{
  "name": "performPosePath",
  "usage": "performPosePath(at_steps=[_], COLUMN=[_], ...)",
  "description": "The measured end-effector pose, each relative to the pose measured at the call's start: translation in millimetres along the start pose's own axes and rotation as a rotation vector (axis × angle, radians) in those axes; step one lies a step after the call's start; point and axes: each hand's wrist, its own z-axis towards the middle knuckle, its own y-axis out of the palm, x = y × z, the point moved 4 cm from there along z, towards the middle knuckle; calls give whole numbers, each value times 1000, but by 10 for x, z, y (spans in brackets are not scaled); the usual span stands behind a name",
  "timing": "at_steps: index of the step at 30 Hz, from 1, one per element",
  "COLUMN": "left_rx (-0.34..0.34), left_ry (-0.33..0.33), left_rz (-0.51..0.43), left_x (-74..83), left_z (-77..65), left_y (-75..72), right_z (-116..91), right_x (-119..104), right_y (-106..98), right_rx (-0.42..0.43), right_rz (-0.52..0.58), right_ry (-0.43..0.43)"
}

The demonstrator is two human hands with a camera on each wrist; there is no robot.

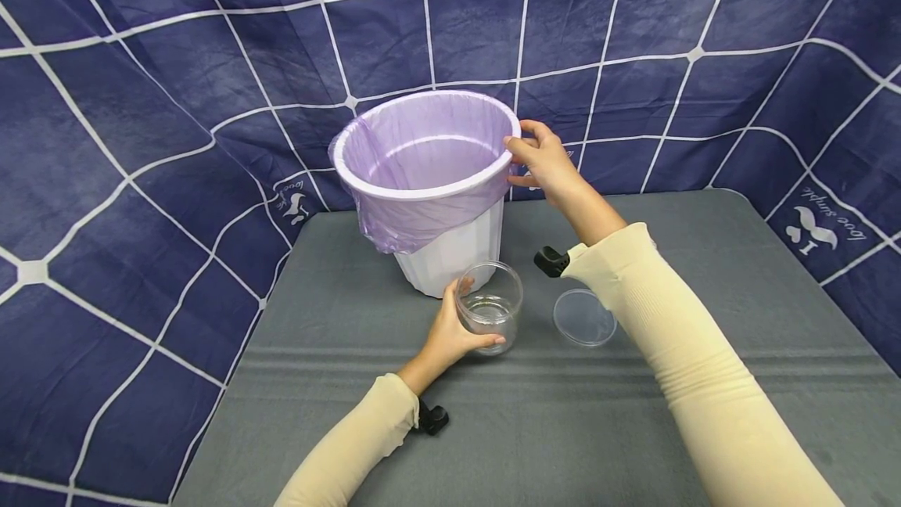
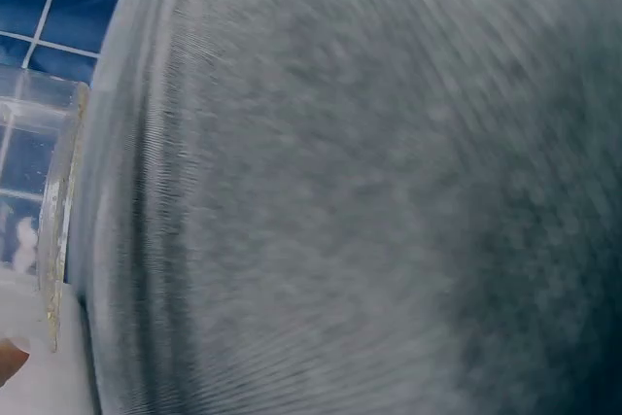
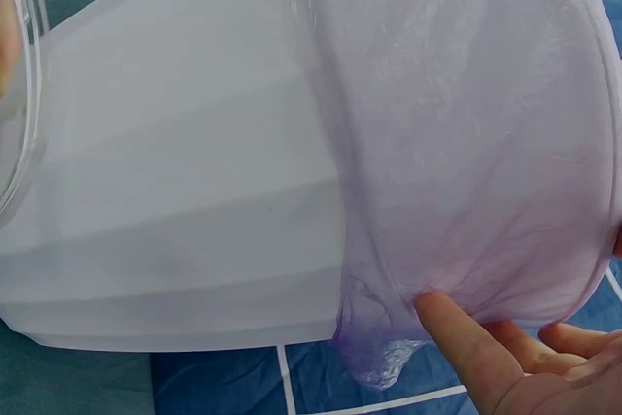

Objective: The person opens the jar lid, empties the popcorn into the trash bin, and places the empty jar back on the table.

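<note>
A white trash can [image 1: 450, 245] lined with a purple bag [image 1: 429, 221] stands near the back of the table. The bag is folded over the rim and hangs down outside. My right hand [image 1: 545, 159] grips the can's right rim, and the right wrist view shows its fingers [image 3: 466, 342] against the bag's outside. In front of the can, my left hand [image 1: 454, 331] holds a clear round jar [image 1: 503, 296] with no lid on it. The thumb lies across the jar's near side, the fingers round its far left. Only part of the jar [image 2: 58, 201] enters the left wrist view.
A clear round lid [image 1: 584, 318] lies flat on the grey tabletop [image 1: 535, 429], right of the jar and beside the right sleeve. A blue checked cloth [image 1: 633, 22] hangs behind the table and along both sides.
</note>
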Motion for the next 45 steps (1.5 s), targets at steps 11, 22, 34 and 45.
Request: performPosePath(at_steps=[11, 22, 34, 45], left_rx=[-37, -103, 58, 9], left_ry=[-56, -53, 449, 487], left_rz=[61, 109, 452, 721], left_x=[-117, -89, 412, 732], left_z=[-36, -93, -30, 73], left_y=[41, -34, -296, -436], right_z=[-15, -29, -126, -505], right_x=[-16, -28, -47, 30], right_y=[42, 20, -137, -203], right_rx=[-3, -29, -31, -47], right_rz=[2, -15, -385, -781], right_ry=[-3, 1, -207, -489])
